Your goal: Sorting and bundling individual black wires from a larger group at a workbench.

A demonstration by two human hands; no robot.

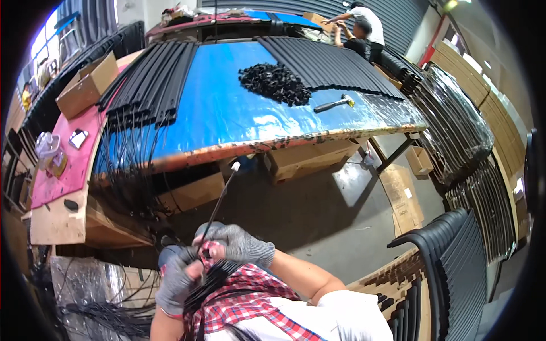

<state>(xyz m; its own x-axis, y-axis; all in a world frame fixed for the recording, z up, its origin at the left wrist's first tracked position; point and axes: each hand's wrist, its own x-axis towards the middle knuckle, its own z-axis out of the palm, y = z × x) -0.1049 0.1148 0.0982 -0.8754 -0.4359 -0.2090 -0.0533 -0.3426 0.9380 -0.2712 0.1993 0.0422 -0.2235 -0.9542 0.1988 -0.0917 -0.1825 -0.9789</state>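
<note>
Both hands were gloved in grey knit and met low in the view, close against the person's chest. The right hand (242, 244) was curled shut around a thin black rod (219, 202), gripping it near its lower end. The rod rose up and to the right from the fist, and its white tip (235, 166) stood just below the edge of the blue table (227, 108). The left hand (177, 278) was closed around a bundle of black strips (213, 278) that ran down across a red checked cloth (250, 295); it seemed to touch the base of the rod too, though the fingers overlapped there and the contact could not be told for sure.

On the blue table, a pile of small black parts (276, 83) lay near the middle, and a hammer (334, 103) lay just to its right. Long black strips (151, 82) were laid side by side on the left part of the table, their thin ends hanging over the front edge. More black strips (330, 65) covered the right part. A cardboard box (85, 85) sat on the pink board (62, 170) to the left. Another person (361, 28) was bent over at the far end of the table.
</note>
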